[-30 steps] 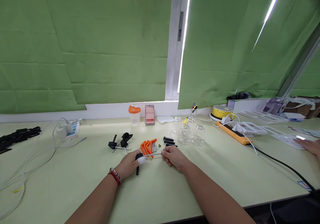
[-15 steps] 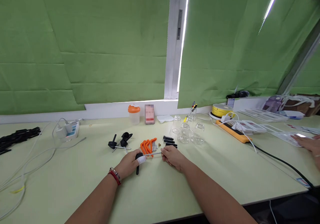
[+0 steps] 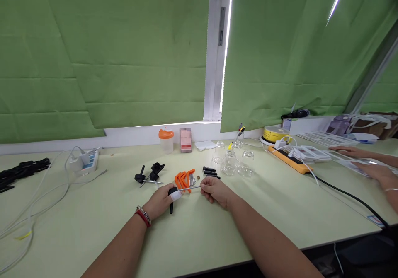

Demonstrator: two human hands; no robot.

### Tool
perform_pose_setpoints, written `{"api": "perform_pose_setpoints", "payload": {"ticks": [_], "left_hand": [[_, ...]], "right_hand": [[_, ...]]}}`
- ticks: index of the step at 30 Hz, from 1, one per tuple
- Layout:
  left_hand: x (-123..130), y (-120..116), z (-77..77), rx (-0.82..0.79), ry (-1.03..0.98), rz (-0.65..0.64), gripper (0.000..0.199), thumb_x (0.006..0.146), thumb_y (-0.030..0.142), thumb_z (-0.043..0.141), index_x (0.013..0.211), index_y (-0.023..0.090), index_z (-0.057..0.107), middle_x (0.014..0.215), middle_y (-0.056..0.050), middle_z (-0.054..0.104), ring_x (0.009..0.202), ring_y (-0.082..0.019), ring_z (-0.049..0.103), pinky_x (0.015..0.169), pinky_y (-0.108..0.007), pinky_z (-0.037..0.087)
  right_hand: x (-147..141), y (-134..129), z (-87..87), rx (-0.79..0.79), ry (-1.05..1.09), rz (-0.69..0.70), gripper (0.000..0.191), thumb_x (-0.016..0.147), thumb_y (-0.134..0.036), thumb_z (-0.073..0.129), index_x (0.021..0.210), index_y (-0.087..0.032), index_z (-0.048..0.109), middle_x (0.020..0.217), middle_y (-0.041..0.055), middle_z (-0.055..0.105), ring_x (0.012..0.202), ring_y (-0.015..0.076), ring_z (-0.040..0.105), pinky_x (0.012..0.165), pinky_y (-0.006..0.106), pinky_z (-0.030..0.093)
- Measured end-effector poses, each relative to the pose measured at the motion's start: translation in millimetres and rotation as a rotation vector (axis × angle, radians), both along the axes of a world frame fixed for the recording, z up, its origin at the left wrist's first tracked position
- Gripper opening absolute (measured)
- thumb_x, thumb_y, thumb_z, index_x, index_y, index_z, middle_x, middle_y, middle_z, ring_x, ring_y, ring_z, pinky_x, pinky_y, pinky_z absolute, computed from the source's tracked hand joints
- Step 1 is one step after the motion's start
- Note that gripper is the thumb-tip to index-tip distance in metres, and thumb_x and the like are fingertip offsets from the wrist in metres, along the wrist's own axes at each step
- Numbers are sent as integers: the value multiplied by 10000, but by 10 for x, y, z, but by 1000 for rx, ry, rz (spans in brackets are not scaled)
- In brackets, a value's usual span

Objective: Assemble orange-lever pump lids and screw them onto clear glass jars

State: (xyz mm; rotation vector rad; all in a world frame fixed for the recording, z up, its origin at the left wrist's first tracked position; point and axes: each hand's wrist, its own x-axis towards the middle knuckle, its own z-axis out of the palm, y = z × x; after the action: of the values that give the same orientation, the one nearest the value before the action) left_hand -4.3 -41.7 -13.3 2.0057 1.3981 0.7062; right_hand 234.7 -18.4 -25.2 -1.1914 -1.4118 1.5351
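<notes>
My left hand (image 3: 160, 201), closed, grips a black plastic piece (image 3: 171, 207) with a straight handle hanging below. From it a thin metal rod (image 3: 192, 187) runs right to my right hand (image 3: 217, 191), whose fingers are pinched around the far end. Those fingers hide the rod's tip. Just behind the rod lie several orange angled plastic pieces (image 3: 182, 179), with small metal pins (image 3: 192, 180) and tiny brass-coloured bits (image 3: 198, 177) beside them. Beyond my right hand are short black ribbed pieces (image 3: 209, 170). Similar black pieces with metal rods (image 3: 156, 171) rest behind my left hand.
Upturned glasses (image 3: 229, 164), an orange-lidded cup (image 3: 166, 141) and a phone-like panel (image 3: 185, 139) stand at the back. Power strips (image 3: 290, 161) and cables lie at both sides. At right, another person's hands (image 3: 370, 170) rest on white sheets.
My right fingers have shifted slightly at the rod's end; both hands stay in nearly the same place. At right, more of the other person's hands has come into view.
</notes>
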Motion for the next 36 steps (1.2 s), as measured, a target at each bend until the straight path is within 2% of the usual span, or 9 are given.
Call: {"api": "perform_pose_setpoints", "payload": {"ticks": [14,21,31,36], "left_hand": [[-3,-2,5,4,6,-8,356,795,535,491,836,189,561,718,9,513,665,-170,455,586,-263,356],[5,-13,22,-9,-2,1,400,784,581,475,829,192,554,722,2,515,673,-177,458,594,-266,374],[6,-5,18,-16,-6,-10,362,789,546,487,810,189,543,709,14,483,660,-164,430,579,-258,345],[9,-5,17,-18,-25,-24,351,792,537,489,808,189,535,705,20,469,653,-160,415,581,-258,336]], "right_hand": [[-31,26,-30,-11,-68,-15,271,838,-347,533,645,-157,526,562,-16,557,381,44,407,315,159,291],[29,23,-15,6,11,23,183,751,-317,639,778,-179,521,625,-29,591,427,53,455,347,157,327],[-11,7,-16,9,-33,17,219,805,-323,569,665,-161,522,603,-17,562,416,48,427,334,159,324],[-9,15,-34,12,-49,3,233,820,-340,547,677,-157,524,603,-11,560,412,49,429,332,161,336]]}}
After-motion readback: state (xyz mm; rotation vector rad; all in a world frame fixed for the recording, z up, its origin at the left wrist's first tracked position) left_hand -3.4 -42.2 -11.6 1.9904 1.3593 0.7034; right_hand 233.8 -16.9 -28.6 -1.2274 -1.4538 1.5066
